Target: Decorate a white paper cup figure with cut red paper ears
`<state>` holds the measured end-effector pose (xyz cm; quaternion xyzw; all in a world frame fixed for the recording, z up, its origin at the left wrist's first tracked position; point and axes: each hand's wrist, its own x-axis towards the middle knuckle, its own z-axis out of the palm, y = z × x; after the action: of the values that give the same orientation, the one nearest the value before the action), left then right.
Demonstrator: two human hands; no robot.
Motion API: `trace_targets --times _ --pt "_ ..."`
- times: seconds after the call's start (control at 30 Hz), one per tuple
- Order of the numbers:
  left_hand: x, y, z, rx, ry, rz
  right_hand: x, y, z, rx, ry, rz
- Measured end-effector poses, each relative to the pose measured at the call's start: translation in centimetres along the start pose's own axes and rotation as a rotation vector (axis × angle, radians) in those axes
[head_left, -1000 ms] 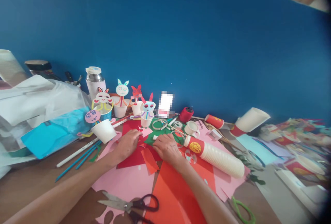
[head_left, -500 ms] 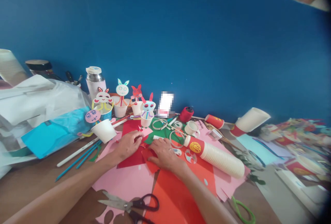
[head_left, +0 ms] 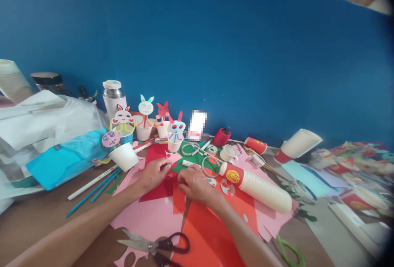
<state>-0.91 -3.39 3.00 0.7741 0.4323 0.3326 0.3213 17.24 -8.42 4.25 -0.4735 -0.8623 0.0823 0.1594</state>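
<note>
My left hand (head_left: 154, 173) is over the dark red sheet (head_left: 157, 189), its fingers curled together near a pink paper scrap (head_left: 175, 158); whatever they pinch is too small to make out. To its right, my right hand (head_left: 194, 182) has bent fingers at a small orange-red paper piece (head_left: 178, 201), which hangs down below the fingertips. A large orange sheet (head_left: 209, 234) lies under my right forearm. Black-handled scissors (head_left: 150, 245) rest partly open on pink paper (head_left: 147, 222) close to me.
Several paper figures in cups (head_left: 146, 129) stand at the back by a thermos (head_left: 114, 100). Stacked paper cups (head_left: 264, 189) lie to the right, near a clear tape roll (head_left: 211, 165). Blue sticks (head_left: 89, 197) and a blue packet (head_left: 61, 160) are at left.
The fingers of my right hand have curled in, and the small orange-red piece has shifted and turned under them. My left hand has moved slightly.
</note>
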Motion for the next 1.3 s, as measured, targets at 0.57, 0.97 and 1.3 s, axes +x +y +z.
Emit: trace_targets --times 0.57,0.97,1.3 --pt "-0.4 1.2 0.8 -0.476 -0.129 -0.328 0.2 2.9 -2.6 0.519 0.476 0.311" --pt "-0.3 0.6 0.0 -0.606 0.366 -0.175 0.1 4.2 -1.0 0.009 0.316 0.222" --pt "0.0 0.2 0.3 -0.586 0.34 -0.214 -0.9 6.7 -3.4 -0.116 0.414 0.353"
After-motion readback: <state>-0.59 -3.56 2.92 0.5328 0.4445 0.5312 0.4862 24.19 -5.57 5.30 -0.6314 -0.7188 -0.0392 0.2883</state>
